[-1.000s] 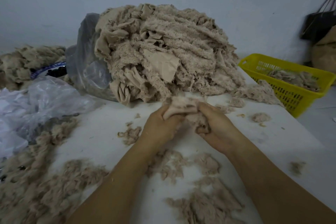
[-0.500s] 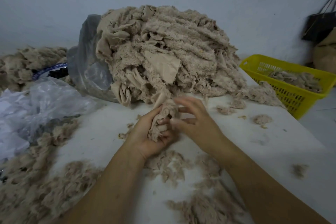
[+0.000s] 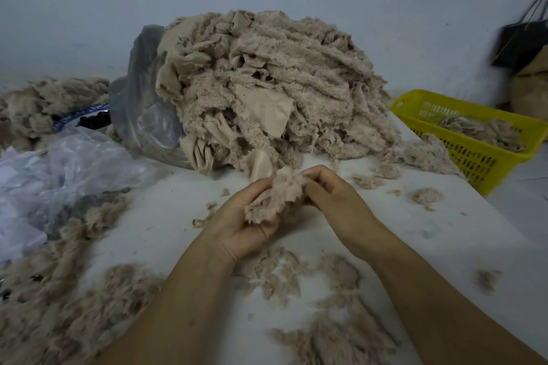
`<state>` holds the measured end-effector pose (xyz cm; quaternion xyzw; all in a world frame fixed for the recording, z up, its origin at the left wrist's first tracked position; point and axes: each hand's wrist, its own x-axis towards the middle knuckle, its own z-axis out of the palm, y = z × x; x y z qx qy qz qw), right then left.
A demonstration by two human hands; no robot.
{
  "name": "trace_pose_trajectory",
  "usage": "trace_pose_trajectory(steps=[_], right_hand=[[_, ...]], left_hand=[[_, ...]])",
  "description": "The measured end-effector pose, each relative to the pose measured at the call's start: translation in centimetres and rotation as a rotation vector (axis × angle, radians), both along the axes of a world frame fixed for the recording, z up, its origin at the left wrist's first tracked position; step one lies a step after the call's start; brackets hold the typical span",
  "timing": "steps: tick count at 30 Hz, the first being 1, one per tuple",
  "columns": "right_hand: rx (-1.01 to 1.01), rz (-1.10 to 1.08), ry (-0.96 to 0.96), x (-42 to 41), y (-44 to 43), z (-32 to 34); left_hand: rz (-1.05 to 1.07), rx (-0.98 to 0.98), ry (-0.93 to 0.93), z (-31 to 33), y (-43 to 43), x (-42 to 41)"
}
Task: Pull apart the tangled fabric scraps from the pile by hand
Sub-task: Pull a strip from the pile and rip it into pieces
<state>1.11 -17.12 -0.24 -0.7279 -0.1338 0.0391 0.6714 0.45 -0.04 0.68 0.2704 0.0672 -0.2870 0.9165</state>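
Right hand (image 3: 332,197) has closed in, now pinching the fabric scrap (image 3: 275,198) at its edge | left hand (image 3: 244,227) cups and grips the other side, an anchor for pulling | scrap held just before the pile (image 3: 267,83), above the table (image 3: 430,240)

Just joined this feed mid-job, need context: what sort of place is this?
Likely a small textile-waste sorting workshop. A big pile of beige fleece scraps spills from a plastic bag onto a white table, loose fluff lies all around, and a yellow basket holds more scraps.
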Motion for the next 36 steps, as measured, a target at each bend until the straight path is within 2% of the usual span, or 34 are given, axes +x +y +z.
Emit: trace_pose_trajectory(steps=[3, 5, 8, 10, 13, 17, 20, 23, 26, 30, 36], right_hand=[[0.143, -0.059, 0.117, 0.2, -0.5, 0.4], [0.141, -0.075, 0.15, 0.2, -0.5, 0.4], [-0.008, -0.15, 0.093, 0.4, -0.1, -0.2], [-0.036, -0.163, 0.063, 0.4, 0.1, -0.2], [-0.062, -0.17, 0.054, 0.6, -0.1, -0.3], [-0.041, -0.051, 0.011, 0.3, -0.1, -0.5], [-0.24, 0.067, -0.07, 0.1, 0.4, -1.0], [-0.305, -0.019, -0.205, 0.2, 0.7, -0.8], [-0.279, -0.098, -0.193, 0.4, 0.2, -0.3], [-0.274, -0.146, -0.168, 0.6, 0.0, -0.4], [-0.155, -0.151, -0.036, 0.4, 0.3, -0.4]], left_hand=[[0.342, 0.327, -0.011, -0.4, -0.4, 0.8], [0.458, 0.5, -0.116, -0.7, -0.1, 1.0], [0.365, 0.94, -0.461, -0.8, -0.6, -0.1], [0.24, 1.057, -0.621, -1.0, -1.3, -0.5], [0.187, 1.067, -0.568, -1.2, -2.1, -0.5], [0.285, 0.867, -0.518, -0.8, -1.9, -0.3], [0.278, 0.806, -0.49, -0.7, -1.8, -0.3], [0.285, 0.738, -0.46, -0.7, -1.8, 0.0], [0.242, 0.694, -0.472, -0.7, -1.9, 0.0], [0.132, 0.539, -0.385, -0.9, -1.8, -0.3], [-0.03, 0.454, -0.363, -0.5, -1.2, -0.9]])
